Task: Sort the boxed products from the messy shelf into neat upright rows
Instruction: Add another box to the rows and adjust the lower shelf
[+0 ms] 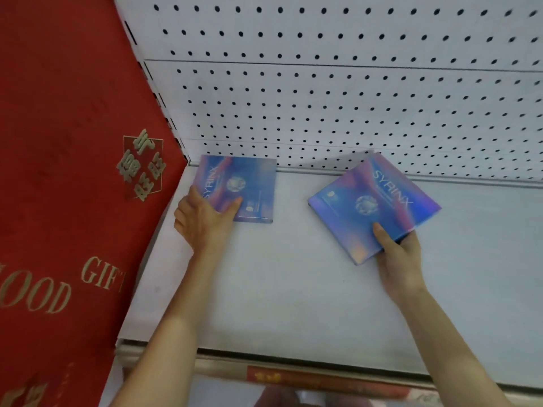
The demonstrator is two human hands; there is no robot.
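Note:
Two flat blue-and-pink boxes printed SYRINX are on the white shelf (293, 289). The left box (249, 183) lies flat in the back left corner, and my left hand (202, 218) grips its near left corner, thumb on top. The right box (373, 201) is turned at an angle and tilted up off the shelf. My right hand (396, 254) holds its near edge, thumb on the face and fingers underneath.
A large red gift box (73, 171) with gold lettering stands against the shelf's left side. White pegboard (352, 98) forms the back wall. The shelf's front lip (293, 359) carries a red price strip below.

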